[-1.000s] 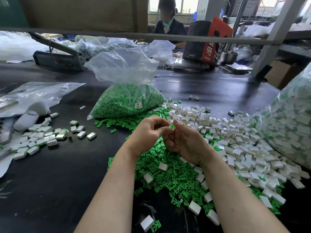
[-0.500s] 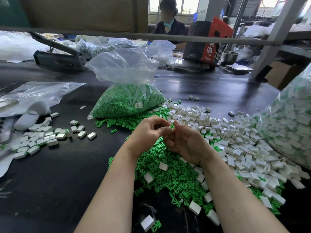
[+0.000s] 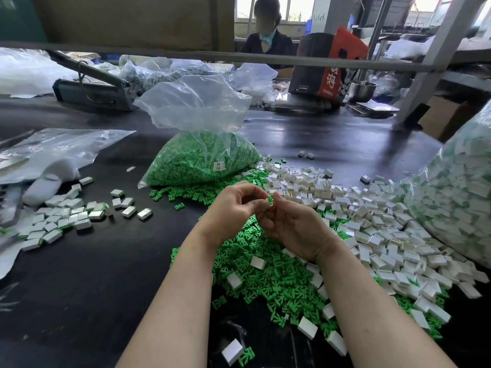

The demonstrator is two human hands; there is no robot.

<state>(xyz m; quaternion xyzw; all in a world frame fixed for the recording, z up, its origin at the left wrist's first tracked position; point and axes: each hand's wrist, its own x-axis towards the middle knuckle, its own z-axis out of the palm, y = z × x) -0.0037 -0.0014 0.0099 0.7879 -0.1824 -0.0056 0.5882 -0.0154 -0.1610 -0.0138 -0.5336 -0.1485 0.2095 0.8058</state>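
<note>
Left hand and right hand meet above the pile, fingers curled, pinching one green clip. Bare counter lies left of fingers.

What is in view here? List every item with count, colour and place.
small green piece: one, green, pinched between both hands' fingertips
loose green pieces: many, green, heaped beneath the hands
loose white housings: many, white, heaped right of the green ones
green-filled bag: one, clear, behind the hands
white-filled bag: one, clear, right edge
left pile: many, white with green edges, table's left
flat bag: one, clear, far left
table: one, black
steel bowl: one, silver, rear right
other person: one, dark top, far side
left hand: one, pinching the piece
right hand: one, pinching the piece
</note>
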